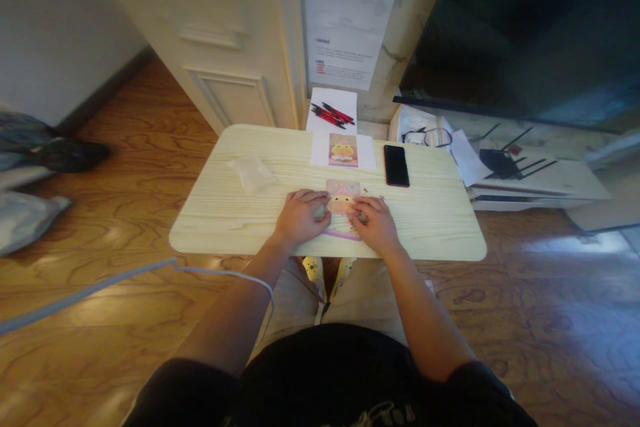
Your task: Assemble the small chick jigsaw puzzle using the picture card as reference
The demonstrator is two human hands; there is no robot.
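Note:
A small pastel picture card (343,186) with a yellow cartoon figure lies on the pale wood-grain table (225,214), near its front edge. My left hand (301,217) is at the card's left side, fingertips and thumb curled in on the figure's edge. From the right, my right hand (375,224) grips the other side of the figure with thumb and fingers bent. Whether the figure is a separate piece on the card I cannot tell. Just behind lies a white sheet (369,152) printed with a similar yellow figure. Tiny red bits (365,190) are beside the card's upper right.
A black phone (397,166) lies to the right, a crumpled translucent wrapper (254,174) to the left. Beyond the far edge, red and black pens (334,115) rest on white paper. Glasses (435,137) and a router (503,164) stand behind right. A grey cable (100,290) crosses at left.

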